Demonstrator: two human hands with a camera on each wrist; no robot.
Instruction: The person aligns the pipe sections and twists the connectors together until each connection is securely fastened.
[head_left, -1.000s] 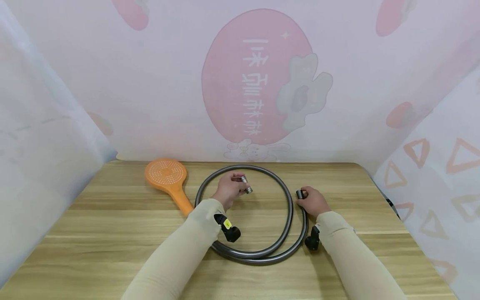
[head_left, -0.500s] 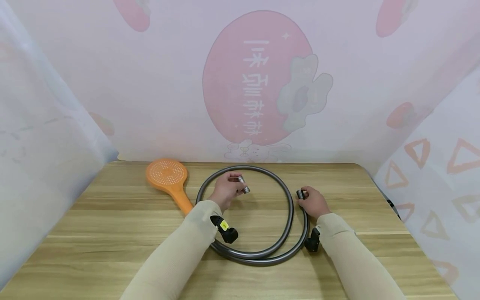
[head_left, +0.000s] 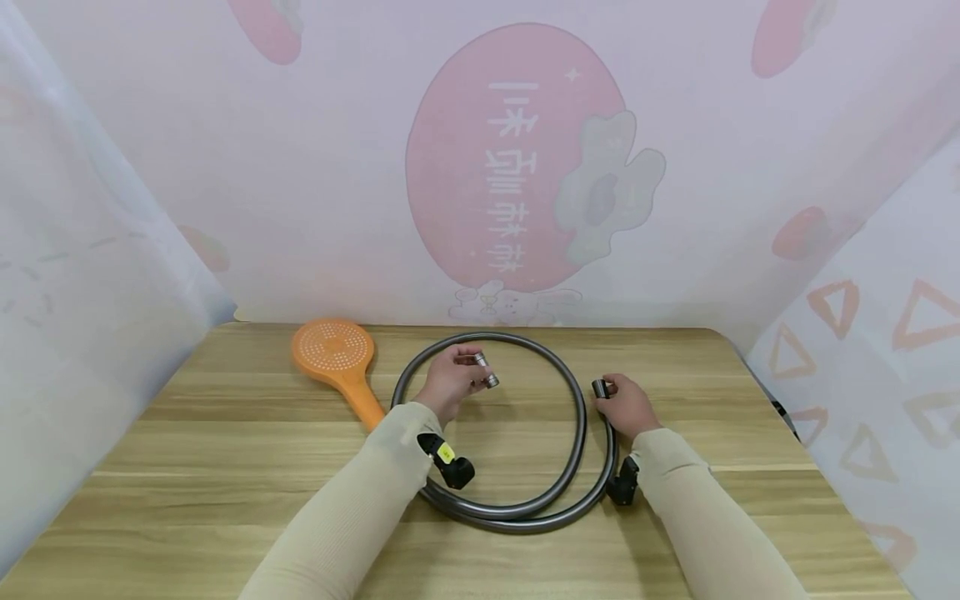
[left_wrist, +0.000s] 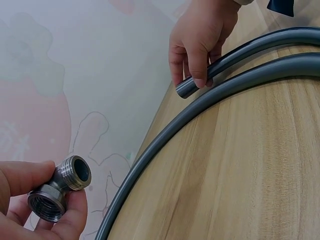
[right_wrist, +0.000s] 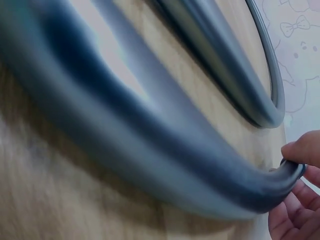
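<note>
A silvery threaded elbow fitting (left_wrist: 62, 182) is pinched between the thumb and fingers of my left hand (head_left: 452, 379), held above the coiled hose. One end has an outside thread, the other a wide nut threaded inside. My right hand (head_left: 628, 406) pinches the end of a dark grey shower hose (head_left: 581, 408) near its connector (head_left: 600, 388), right of the coil. In the right wrist view the hose (right_wrist: 165, 135) runs up close to the lens, and my fingers (right_wrist: 295, 215) hold its tip. The two held parts are apart.
An orange shower head (head_left: 332, 343) lies face up on the wooden table (head_left: 187, 450), left of the coil, its handle (head_left: 362, 404) reaching toward the hose. Behind the table's back edge hangs a printed pale cloth (head_left: 330, 167). Each sleeve carries a small black camera (head_left: 456, 472).
My left hand has shifted slightly left with the elbow fitting. My right hand stays nearly in place on the hose end. The shower head and the coil lie as before.
</note>
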